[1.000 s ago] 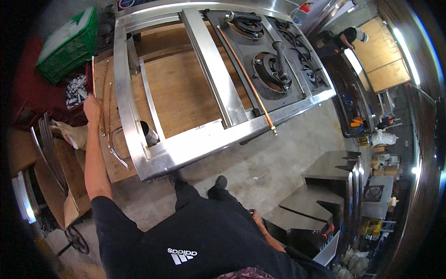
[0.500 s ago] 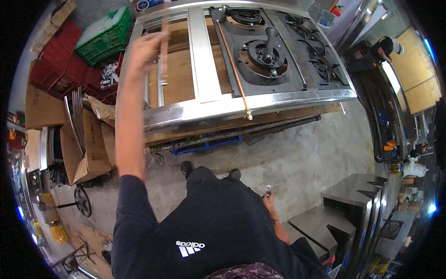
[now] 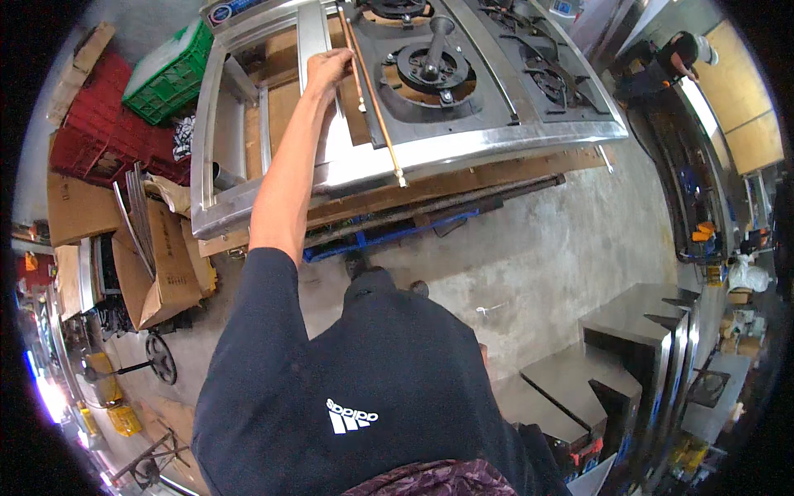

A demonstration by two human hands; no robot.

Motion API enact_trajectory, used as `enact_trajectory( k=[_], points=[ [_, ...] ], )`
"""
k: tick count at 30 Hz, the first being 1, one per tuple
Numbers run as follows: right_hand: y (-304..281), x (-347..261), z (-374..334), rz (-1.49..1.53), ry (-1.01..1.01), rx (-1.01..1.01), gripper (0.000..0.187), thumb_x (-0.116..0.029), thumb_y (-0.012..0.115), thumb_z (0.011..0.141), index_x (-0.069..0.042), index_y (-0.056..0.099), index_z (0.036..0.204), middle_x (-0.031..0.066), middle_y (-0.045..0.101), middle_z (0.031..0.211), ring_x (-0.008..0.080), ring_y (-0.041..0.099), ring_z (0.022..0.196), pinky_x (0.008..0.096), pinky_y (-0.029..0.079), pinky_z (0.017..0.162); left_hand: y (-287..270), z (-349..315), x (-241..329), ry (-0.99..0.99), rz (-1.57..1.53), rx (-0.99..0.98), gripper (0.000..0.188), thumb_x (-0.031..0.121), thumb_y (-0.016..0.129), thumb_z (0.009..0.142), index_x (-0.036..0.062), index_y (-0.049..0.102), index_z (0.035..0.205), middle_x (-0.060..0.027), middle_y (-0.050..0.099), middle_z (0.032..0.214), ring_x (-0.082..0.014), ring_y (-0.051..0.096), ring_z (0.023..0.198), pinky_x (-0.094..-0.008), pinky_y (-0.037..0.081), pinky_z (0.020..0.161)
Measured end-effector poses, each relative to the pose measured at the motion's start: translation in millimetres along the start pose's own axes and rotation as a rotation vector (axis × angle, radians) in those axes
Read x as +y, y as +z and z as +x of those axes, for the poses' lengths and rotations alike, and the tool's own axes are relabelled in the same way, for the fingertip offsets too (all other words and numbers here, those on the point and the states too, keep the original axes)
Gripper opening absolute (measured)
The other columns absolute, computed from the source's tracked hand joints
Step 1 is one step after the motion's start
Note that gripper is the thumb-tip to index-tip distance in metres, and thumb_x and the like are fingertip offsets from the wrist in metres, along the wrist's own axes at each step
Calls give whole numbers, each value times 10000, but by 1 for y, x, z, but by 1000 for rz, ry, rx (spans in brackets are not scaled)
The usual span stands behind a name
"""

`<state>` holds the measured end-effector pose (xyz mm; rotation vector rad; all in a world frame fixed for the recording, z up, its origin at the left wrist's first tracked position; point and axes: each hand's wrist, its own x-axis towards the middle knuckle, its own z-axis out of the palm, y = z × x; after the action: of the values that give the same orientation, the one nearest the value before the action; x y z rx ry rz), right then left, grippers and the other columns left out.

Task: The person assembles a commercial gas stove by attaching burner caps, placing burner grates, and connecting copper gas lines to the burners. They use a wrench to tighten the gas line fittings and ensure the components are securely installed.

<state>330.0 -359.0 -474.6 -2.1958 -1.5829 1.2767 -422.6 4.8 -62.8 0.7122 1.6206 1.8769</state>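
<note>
My left hand [image 3: 329, 71] reaches over the steel stove frame [image 3: 322, 186], its fingers closed around a thin copper tube [image 3: 357, 83]. That tube has a fitting at its near end and lies close alongside a second, longer copper tube [image 3: 382, 124]. The longer one slants across the dark burner plate [image 3: 463, 116], its brass end overhanging the front rail. To the right of my left hand is a round burner [image 3: 432, 68] with a dark pipe-like piece standing on it. Only a sliver of my right hand [image 3: 485, 354] shows beside my body; its fingers are hidden.
Left of the stove are a green crate [image 3: 169, 73], red crates [image 3: 107, 124] and an open cardboard box [image 3: 165, 273]. Bent steel panels [image 3: 628, 322] stand at the lower right. Another person [image 3: 674, 62] works at the far right. A blue pallet [image 3: 389, 236] lies beneath the stove.
My left hand has moved right with the copper tube, from over the left openings to beside the longer tube. My right hand has drawn back, mostly out of sight. The view has shifted.
</note>
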Motion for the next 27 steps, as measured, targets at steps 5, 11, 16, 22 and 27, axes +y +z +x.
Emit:
enact_trajectory(
  k=[5,11,16,22,27],
  points=[
    [8,4,-7,147,-6,-16,434,-208,625,1037,24,490,1378,196,711,1016,284,702,780,413,583,740,-9,15,-7,-7,-74,-72,228,84,780,916,-75,785,1079,-121,782,957,-189,747,808,-304,619,747],
    [-15,-60,-4,253,26,20,434,-210,614,1029,27,497,1374,191,720,1000,284,707,796,411,580,762,-11,16,-5,16,-92,-102,242,93,782,946,-77,773,1118,-139,785,1019,-204,755,859,-320,619,790],
    [-23,-80,6,269,135,32,462,-197,597,1023,19,464,1408,180,731,964,221,708,791,379,571,711,-7,17,-3,-12,-92,-94,267,87,781,947,-98,760,1138,-146,786,1044,-209,754,894,-322,615,818],
    [-17,-61,8,262,107,20,474,-192,634,1005,29,472,1392,183,733,954,231,705,796,385,566,738,0,16,-4,-9,-39,-37,280,80,784,934,-114,755,1133,-159,780,1030,-226,756,895,-328,620,805],
    [-7,-43,-4,142,110,71,446,-196,663,988,32,523,1346,161,704,904,222,673,789,396,557,739,10,-6,17,44,-173,97,237,64,759,930,-123,754,1076,-140,763,937,-210,730,803,-332,614,761]
  ],
)
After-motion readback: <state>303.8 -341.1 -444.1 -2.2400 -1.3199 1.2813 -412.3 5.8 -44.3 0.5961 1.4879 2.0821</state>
